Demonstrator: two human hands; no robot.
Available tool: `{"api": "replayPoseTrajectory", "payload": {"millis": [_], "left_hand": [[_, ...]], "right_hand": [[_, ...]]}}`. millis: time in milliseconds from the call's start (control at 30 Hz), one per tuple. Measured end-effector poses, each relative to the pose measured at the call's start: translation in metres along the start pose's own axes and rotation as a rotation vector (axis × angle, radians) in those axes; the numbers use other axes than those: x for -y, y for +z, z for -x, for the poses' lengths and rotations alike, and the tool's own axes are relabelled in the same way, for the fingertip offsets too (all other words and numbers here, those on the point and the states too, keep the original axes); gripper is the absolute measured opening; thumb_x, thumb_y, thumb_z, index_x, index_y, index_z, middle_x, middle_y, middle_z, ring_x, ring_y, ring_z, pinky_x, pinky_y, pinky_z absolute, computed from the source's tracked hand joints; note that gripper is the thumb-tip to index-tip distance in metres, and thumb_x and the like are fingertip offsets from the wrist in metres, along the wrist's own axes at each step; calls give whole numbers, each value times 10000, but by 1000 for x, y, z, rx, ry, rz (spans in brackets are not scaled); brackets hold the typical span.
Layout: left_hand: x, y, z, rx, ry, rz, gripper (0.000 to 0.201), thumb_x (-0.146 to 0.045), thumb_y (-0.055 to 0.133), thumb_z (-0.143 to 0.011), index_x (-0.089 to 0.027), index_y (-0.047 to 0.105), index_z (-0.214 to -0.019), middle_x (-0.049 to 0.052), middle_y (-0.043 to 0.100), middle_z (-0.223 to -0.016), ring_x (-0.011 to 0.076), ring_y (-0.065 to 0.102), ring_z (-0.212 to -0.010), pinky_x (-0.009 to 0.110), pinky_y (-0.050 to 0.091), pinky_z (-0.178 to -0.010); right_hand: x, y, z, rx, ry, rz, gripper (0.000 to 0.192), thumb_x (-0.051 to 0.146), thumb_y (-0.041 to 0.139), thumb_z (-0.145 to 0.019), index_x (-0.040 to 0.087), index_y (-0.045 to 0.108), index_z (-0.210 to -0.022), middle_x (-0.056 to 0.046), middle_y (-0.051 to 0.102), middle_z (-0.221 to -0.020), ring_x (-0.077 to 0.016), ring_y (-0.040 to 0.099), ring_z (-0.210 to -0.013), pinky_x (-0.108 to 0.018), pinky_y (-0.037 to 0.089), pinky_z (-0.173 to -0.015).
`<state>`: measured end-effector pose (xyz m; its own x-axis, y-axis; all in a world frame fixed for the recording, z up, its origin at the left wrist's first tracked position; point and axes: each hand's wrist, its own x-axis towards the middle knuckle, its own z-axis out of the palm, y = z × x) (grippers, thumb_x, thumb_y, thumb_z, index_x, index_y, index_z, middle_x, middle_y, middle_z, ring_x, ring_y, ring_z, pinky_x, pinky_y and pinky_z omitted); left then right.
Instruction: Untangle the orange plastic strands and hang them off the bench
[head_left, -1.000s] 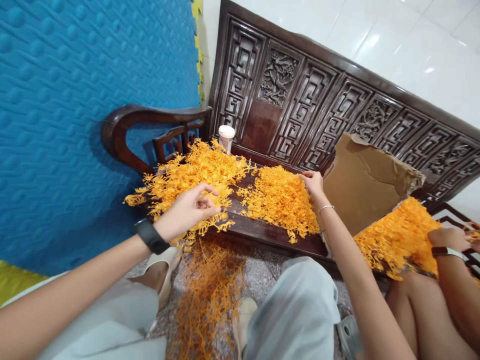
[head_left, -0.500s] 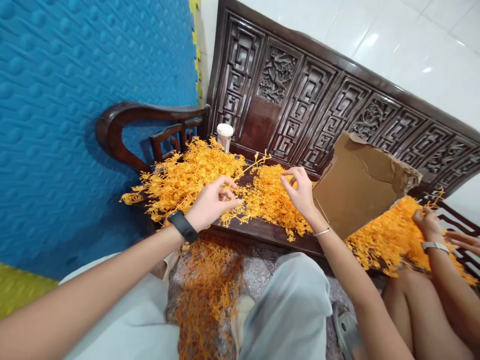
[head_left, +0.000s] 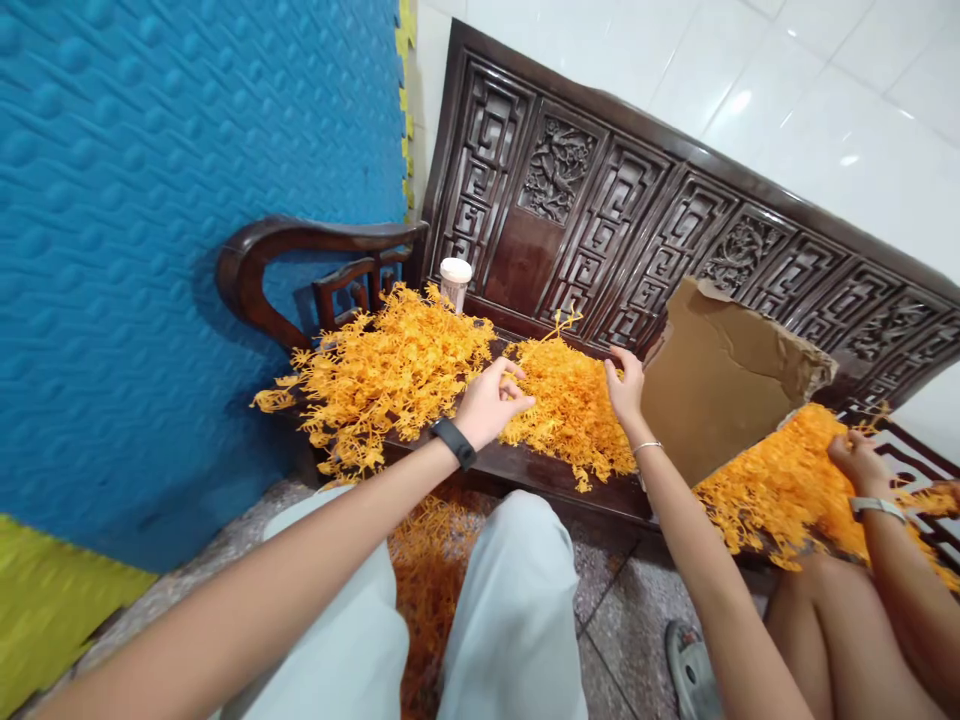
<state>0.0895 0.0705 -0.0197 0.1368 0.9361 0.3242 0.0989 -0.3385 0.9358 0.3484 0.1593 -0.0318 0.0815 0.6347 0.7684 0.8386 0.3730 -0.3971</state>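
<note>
Two heaps of orange plastic sprigs lie on a dark wooden bench [head_left: 525,468]: a larger left heap [head_left: 390,365] and a middle heap [head_left: 570,400]. My left hand [head_left: 491,400], with a black band on the wrist, pinches a sprig at the left edge of the middle heap. My right hand [head_left: 626,385], a thin bracelet on its wrist, rests with curled fingers on that heap's right side, next to a torn cardboard sheet [head_left: 720,385]. A single sprig sticks up behind the middle heap.
A white cup [head_left: 455,283] stands at the bench back. More orange sprigs [head_left: 427,560] lie on the floor between my knees. At right, another person's hand [head_left: 855,460] works in a third orange heap [head_left: 780,480]. A blue foam wall [head_left: 187,200] stands left.
My left hand moved right from the left heap to the middle heap with a sprig. My right hand came in toward it, then went back to the heap's right side.
</note>
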Motion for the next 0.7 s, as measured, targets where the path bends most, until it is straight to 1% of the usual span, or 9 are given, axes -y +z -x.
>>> {"api": "replayPoseTrajectory", "payload": {"millis": [67,100,133,233,333,433,533,633,700], "left_hand": [[3,2,-2,-13,6,3,245,-218,620,-605,-180,455,-783,-73,478,-523,66,350,-448,207,297,-482],[3,3,-3,-18,8,4,244,-225,621,-608,-180,455,-781,-71,478,-527,66,347,-449,207,295,-479],[4,2,-3,-24,11,5,243,-234,622,-611,-180,456,-780,-69,480,-534,66,344,-449,207,293,-476],[4,-2,-1,-29,37,-5,237,-248,617,-626,-180,461,-791,-58,496,-564,66,356,-459,208,299,-479],[0,-7,3,-14,72,-30,232,-252,609,-640,-178,468,-808,-52,502,-575,73,390,-478,213,318,-496],[-4,-12,6,-6,93,-64,214,-242,596,-650,-181,467,-810,-52,498,-573,77,403,-483,214,321,-498],[-6,-16,8,1,97,-94,180,-234,588,-650,-177,476,-779,-40,501,-604,83,422,-506,216,325,-500],[-6,-21,9,34,77,-119,166,-266,589,-649,-170,489,-740,-27,509,-628,93,439,-536,222,334,-512],[-4,-24,11,99,49,-136,181,-298,591,-647,-171,496,-732,-29,511,-625,97,440,-541,226,338,-521]], "right_hand": [[17,-6,8,-16,39,-100,308,368,416,-780,142,560,-932,-98,572,-981,-184,499,-932,-358,369,-847],[28,-9,12,39,54,-176,327,401,401,-788,144,570,-898,-89,584,-931,-179,517,-889,-343,392,-813],[41,-13,18,142,71,-267,357,434,377,-798,146,581,-853,-78,596,-871,-170,536,-835,-326,413,-777],[80,-23,34,567,118,-526,522,529,258,-817,151,611,-747,-61,608,-719,-145,567,-686,-296,443,-694],[112,-31,45,813,147,-663,540,600,305,-767,163,621,-760,-46,614,-700,-134,573,-641,-286,452,-668],[131,-35,52,930,219,-712,384,520,485,-724,164,613,-787,-20,613,-670,-122,567,-598,-274,461,-636],[135,-36,55,1004,306,-760,260,407,593,-680,159,593,-757,0,598,-622,-109,558,-560,-260,468,-600],[129,-37,55,983,318,-797,218,338,641,-644,170,576,-767,7,595,-678,-99,560,-599,-250,469,-620],[124,-38,55,964,261,-763,224,308,634,-658,181,576,-832,-1,597,-754,-101,561,-660,-250,461,-657]]}}
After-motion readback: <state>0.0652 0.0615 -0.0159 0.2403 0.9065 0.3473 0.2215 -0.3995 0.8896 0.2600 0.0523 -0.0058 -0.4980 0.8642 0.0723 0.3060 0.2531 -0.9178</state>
